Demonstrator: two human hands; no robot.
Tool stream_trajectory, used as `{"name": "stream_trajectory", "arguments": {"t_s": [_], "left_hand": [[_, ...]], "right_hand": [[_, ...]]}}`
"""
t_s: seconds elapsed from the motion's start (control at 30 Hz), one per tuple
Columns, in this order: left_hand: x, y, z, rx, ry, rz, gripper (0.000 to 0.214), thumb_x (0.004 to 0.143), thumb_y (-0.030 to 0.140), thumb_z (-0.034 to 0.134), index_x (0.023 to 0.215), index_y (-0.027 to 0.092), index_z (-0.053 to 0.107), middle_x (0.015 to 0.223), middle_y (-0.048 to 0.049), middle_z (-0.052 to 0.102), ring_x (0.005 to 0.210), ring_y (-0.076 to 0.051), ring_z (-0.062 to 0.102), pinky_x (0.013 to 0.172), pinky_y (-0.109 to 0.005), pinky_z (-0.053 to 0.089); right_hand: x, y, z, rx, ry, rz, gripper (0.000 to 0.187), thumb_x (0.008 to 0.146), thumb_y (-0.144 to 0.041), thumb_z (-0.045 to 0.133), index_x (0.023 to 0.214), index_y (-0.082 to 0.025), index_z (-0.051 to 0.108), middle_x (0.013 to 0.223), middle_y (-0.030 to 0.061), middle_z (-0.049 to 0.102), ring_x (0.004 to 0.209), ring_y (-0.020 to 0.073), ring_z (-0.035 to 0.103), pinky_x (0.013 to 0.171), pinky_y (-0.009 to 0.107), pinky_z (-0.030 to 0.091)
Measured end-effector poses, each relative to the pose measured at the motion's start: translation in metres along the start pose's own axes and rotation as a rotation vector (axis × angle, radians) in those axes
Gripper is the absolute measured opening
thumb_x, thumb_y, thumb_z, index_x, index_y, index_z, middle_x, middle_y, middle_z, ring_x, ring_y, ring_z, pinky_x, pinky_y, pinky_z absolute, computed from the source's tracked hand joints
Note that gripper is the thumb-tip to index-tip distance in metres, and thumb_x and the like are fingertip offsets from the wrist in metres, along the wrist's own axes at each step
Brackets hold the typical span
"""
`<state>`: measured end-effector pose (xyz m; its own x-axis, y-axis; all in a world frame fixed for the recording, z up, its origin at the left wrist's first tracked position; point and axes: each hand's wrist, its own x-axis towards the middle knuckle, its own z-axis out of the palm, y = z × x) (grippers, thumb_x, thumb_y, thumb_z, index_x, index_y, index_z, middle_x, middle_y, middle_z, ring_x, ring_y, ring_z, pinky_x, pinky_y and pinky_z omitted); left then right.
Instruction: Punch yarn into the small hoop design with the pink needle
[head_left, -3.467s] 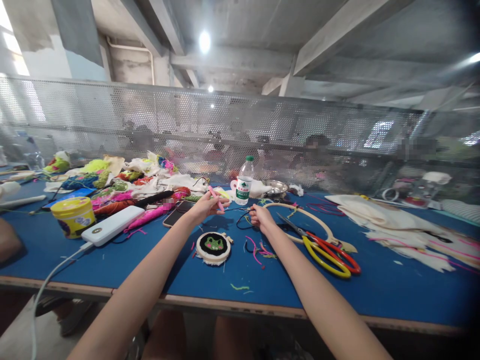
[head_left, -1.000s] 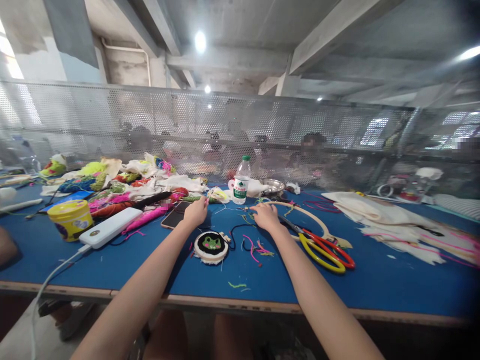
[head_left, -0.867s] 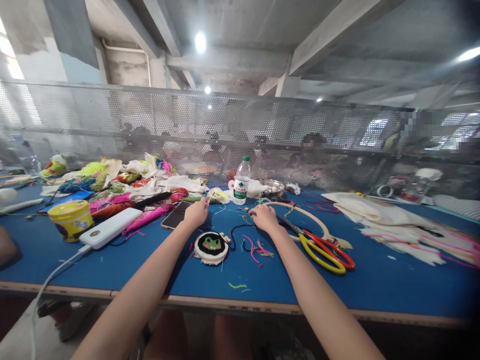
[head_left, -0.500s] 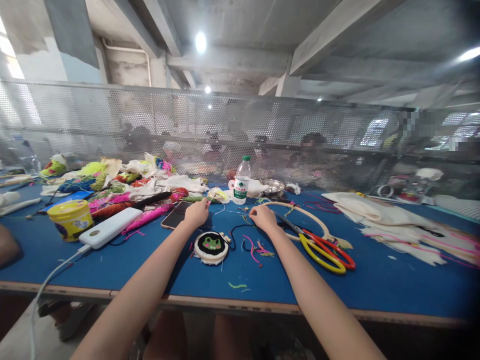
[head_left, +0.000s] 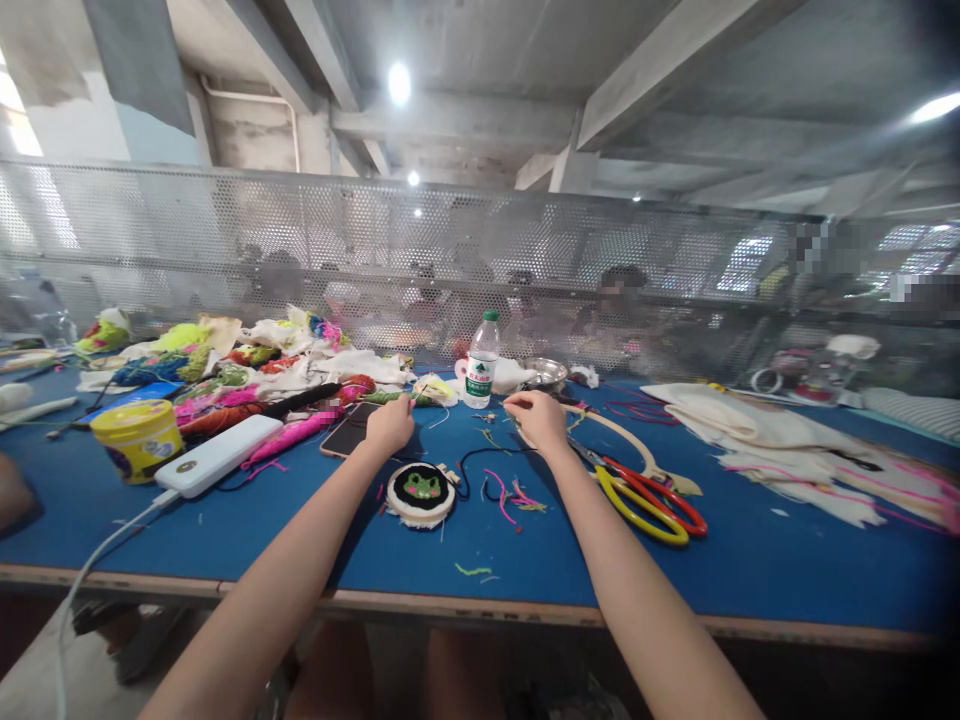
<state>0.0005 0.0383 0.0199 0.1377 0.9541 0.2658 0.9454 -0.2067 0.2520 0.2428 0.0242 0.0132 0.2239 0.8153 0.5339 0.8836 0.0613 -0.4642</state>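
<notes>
My left hand [head_left: 390, 425] hovers over the blue table [head_left: 225, 520], its fingers pinched together beside a dark phone [head_left: 346, 433]; what they hold is too small to make out. My right hand [head_left: 536, 418] is closed in a pinch just past a loose black thread [head_left: 480, 455]; whether it grips that thread is unclear. Between my forearms lies a small round embroidery hoop with a green frog on black [head_left: 421, 492]. Scraps of pink and green yarn [head_left: 517, 495] lie next to it.
Large red-and-yellow scissors [head_left: 649, 495] lie across a big wooden hoop [head_left: 634, 440] on the right. A water bottle [head_left: 480, 372] and metal bowl [head_left: 546, 373] stand behind. At left sit a white power bank [head_left: 217, 455], yellow tub [head_left: 139, 438] and yarn heaps [head_left: 225, 375]. White cloth [head_left: 757, 425] lies at right.
Both hands have come down closer to the table, and the pink tool in my left hand no longer shows. In the last half second my right hand moved slightly farther away.
</notes>
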Motion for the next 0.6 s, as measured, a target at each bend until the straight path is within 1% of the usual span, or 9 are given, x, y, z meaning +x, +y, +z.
{"name": "stream_trajectory", "arguments": {"t_s": [0.17,0.27,0.33,0.43,0.5,0.57,0.6], "left_hand": [[0.000,-0.001,0.001,0.004,0.006,0.015,0.036,0.090,0.033,0.021,0.102,0.017,0.051,0.098,-0.0145,0.062,0.090,-0.027,0.060,0.074,-0.036,0.042],[0.001,-0.001,0.002,0.005,0.008,0.024,0.036,0.090,0.033,0.021,0.102,0.017,0.051,0.098,-0.0151,0.062,0.090,-0.028,0.060,0.073,-0.037,0.043],[0.001,-0.001,0.003,0.007,0.009,0.027,0.036,0.090,0.033,0.021,0.102,0.017,0.051,0.098,-0.0152,0.062,0.089,-0.028,0.060,0.073,-0.037,0.043],[0.001,-0.002,0.003,0.012,0.011,0.028,0.036,0.090,0.033,0.021,0.102,0.017,0.051,0.098,-0.0147,0.062,0.090,-0.027,0.060,0.073,-0.036,0.043],[0.001,-0.002,0.003,0.016,0.012,0.029,0.036,0.090,0.033,0.021,0.102,0.017,0.051,0.098,-0.0143,0.062,0.090,-0.027,0.060,0.073,-0.035,0.043],[0.001,-0.001,0.003,0.020,0.010,0.028,0.036,0.090,0.033,0.021,0.101,0.017,0.051,0.098,-0.0138,0.063,0.090,-0.027,0.060,0.073,-0.035,0.043],[0.001,-0.001,0.003,0.022,0.009,0.027,0.037,0.090,0.034,0.020,0.101,0.017,0.051,0.098,-0.0136,0.063,0.090,-0.026,0.060,0.073,-0.034,0.043]], "right_hand": [[-0.001,0.000,0.002,0.095,0.033,0.026,0.011,0.073,-0.025,0.053,0.073,-0.021,0.063,0.073,-0.0003,0.067,0.070,0.0158,0.059,0.064,0.024,0.037],[-0.002,-0.001,0.002,0.150,0.084,0.038,0.009,0.072,-0.023,0.051,0.072,-0.021,0.060,0.072,0.0012,0.066,0.067,0.0165,0.058,0.062,0.025,0.037],[-0.004,-0.004,0.000,0.200,0.139,0.038,0.007,0.073,-0.023,0.050,0.071,-0.020,0.057,0.072,0.0027,0.066,0.067,0.0181,0.058,0.062,0.026,0.038],[-0.006,-0.009,-0.008,0.313,0.256,0.025,0.010,0.078,-0.028,0.046,0.081,-0.021,0.052,0.077,0.0047,0.066,0.076,0.0199,0.060,0.070,0.029,0.040],[-0.005,-0.011,-0.014,0.414,0.329,0.011,0.014,0.082,-0.031,0.039,0.091,-0.021,0.046,0.083,0.0053,0.065,0.081,0.0183,0.061,0.074,0.029,0.041],[-0.004,-0.011,-0.017,0.522,0.375,0.004,0.018,0.085,-0.034,0.032,0.098,-0.022,0.038,0.087,0.0063,0.064,0.079,0.0165,0.062,0.074,0.029,0.044],[-0.003,-0.011,-0.017,0.574,0.382,0.005,0.020,0.086,-0.035,0.029,0.100,-0.022,0.035,0.087,0.0069,0.064,0.076,0.0163,0.063,0.071,0.029,0.045]]}}
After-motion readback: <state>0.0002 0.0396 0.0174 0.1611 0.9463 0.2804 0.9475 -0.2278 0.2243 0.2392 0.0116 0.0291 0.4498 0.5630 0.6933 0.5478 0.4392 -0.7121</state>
